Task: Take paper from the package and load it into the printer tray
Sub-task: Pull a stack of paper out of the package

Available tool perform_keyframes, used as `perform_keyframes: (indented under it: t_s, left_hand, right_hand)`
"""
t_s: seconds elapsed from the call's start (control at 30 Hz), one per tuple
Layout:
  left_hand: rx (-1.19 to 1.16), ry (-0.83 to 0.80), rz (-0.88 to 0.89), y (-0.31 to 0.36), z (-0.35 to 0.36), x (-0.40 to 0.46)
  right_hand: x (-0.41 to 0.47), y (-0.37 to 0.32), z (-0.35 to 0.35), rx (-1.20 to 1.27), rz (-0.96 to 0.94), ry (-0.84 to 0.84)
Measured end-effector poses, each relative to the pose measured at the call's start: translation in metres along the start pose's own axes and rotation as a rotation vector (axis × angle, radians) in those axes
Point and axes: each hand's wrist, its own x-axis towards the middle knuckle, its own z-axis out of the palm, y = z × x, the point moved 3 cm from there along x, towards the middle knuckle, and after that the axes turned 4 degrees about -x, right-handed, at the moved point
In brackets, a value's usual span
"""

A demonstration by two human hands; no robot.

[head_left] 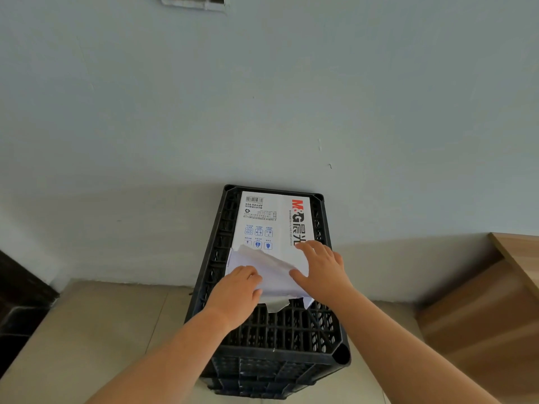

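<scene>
The crate stands against the wall; on it lies the package, torn open at its near end. The right hand presses flat on it. The left hand pinches the wrapper flap: peel wide, then draw sheets squarely.

A crate is set on the floor against the wall, which rises at 12 o'clock. On top of the crate, a paper package is laid toward its 12 o'clock end, its torn flap at the 6 o'clock end. The left hand is placed on the flap at 7 o'clock, the right hand at 4 o'clock. A wooden cabinet is stood at 3 o'clock of the crate.
</scene>
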Motion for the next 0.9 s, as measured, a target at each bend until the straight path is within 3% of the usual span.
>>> perform_keyframes:
  t_s: [0.27, 0.9]
  left_hand:
    - [0.199, -0.168, 0.013, -0.008, 0.011, 0.025]
    - [0.263, -0.245, 0.077, -0.021, 0.011, 0.042]
  right_hand:
    - [-0.004, -0.002, -0.001, 0.004, -0.010, 0.009]
    - [-0.001, 0.000, -0.002, -0.002, 0.012, 0.005]
